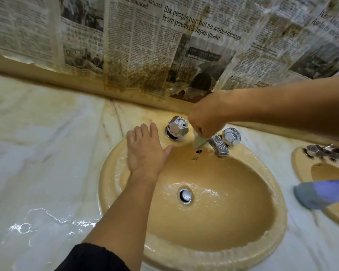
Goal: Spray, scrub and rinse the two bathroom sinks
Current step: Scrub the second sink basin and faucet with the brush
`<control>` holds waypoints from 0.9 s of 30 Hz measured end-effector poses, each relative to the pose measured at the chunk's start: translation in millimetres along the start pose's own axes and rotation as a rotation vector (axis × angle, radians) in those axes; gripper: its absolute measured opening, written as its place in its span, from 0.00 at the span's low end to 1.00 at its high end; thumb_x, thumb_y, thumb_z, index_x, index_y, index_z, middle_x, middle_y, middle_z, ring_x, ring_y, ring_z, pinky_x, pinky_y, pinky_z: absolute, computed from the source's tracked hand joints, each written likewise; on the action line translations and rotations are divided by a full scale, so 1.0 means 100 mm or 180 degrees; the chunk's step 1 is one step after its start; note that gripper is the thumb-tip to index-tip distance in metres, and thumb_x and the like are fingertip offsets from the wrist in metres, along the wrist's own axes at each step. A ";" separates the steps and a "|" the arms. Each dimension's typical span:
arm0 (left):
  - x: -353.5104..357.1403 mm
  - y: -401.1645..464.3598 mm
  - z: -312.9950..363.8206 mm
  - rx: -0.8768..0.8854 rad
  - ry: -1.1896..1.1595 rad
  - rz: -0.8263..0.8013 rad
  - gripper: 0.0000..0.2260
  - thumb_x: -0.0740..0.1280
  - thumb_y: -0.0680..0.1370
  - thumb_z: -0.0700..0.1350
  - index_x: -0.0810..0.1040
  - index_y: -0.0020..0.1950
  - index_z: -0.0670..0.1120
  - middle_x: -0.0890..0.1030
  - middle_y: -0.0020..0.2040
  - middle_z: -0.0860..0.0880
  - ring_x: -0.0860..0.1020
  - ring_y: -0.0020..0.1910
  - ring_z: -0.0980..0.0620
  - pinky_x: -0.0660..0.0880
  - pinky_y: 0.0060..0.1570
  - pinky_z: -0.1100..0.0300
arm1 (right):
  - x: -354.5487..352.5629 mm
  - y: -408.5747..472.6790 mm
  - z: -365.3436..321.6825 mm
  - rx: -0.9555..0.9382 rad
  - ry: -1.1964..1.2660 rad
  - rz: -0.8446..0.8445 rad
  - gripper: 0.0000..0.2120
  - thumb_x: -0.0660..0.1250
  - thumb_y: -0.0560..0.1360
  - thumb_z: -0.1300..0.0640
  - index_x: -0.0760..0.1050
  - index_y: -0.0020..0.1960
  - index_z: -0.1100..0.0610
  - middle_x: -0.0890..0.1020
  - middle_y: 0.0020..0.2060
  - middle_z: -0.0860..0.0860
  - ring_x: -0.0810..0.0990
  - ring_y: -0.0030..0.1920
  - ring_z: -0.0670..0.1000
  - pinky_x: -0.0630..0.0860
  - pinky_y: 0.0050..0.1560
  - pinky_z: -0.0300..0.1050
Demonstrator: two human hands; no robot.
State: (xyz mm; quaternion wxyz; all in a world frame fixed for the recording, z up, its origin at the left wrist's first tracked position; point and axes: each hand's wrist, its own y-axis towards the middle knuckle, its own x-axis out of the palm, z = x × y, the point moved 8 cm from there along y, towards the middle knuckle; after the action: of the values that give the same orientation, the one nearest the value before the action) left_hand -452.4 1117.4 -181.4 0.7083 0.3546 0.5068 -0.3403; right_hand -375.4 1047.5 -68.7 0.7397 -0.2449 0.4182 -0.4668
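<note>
The left hand (145, 151) lies flat, fingers straight and together, braced on the near sink (280, 218) rim left of the left tap knob (178, 127). The right hand (207, 114) pinches a pale green scrubber (199, 141) against the ledge beside the spout (219, 146); short, firm strokes round the tap bases would serve best. That basin holds only suds over the drain (185, 195). The second sink (301, 169) sits at the right edge, a blue cloth (321, 193) on its rim.

Bare hands and forearms; black sleeve (92, 257) covers the left upper arm.
</note>
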 end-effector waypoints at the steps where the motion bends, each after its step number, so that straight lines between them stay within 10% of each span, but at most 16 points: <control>1: 0.00 0.00 0.00 0.0001 0.0020 0.0015 0.39 0.53 0.77 0.71 0.58 0.79 0.45 0.71 0.66 0.44 0.68 0.65 0.44 0.60 0.69 0.48 | 0.00 -0.05 -0.03 -0.0063 0.0019 -0.0017 0.15 0.65 0.77 0.51 0.77 0.34 0.55 0.71 0.29 0.48 0.66 0.31 0.50 0.65 0.32 0.45; 20: -0.01 -0.02 0.00 0.0056 0.0148 0.0083 0.40 0.52 0.76 0.72 0.60 0.78 0.45 0.72 0.65 0.44 0.69 0.64 0.44 0.62 0.66 0.49 | 0.01 -0.60 0.13 0.0148 0.0313 0.0629 0.09 0.65 0.77 0.50 0.84 0.48 0.51 0.83 0.38 0.46 0.76 0.33 0.46 0.72 0.30 0.40; 27: -0.03 -0.02 0.00 0.0090 0.0134 0.0018 0.39 0.53 0.76 0.71 0.60 0.78 0.46 0.72 0.66 0.44 0.69 0.64 0.44 0.62 0.66 0.49 | 0.45 -0.78 0.29 0.0393 0.1430 0.1085 0.20 0.56 0.74 0.45 0.83 0.54 0.50 0.85 0.44 0.46 0.81 0.42 0.49 0.81 0.44 0.48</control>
State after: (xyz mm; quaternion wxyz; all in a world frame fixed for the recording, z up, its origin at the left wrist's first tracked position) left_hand -454.6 1117.2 -178.6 0.6933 0.3730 0.5158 -0.3379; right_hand -379.3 972.1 -12.3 0.7098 -0.0160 0.5775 -0.4029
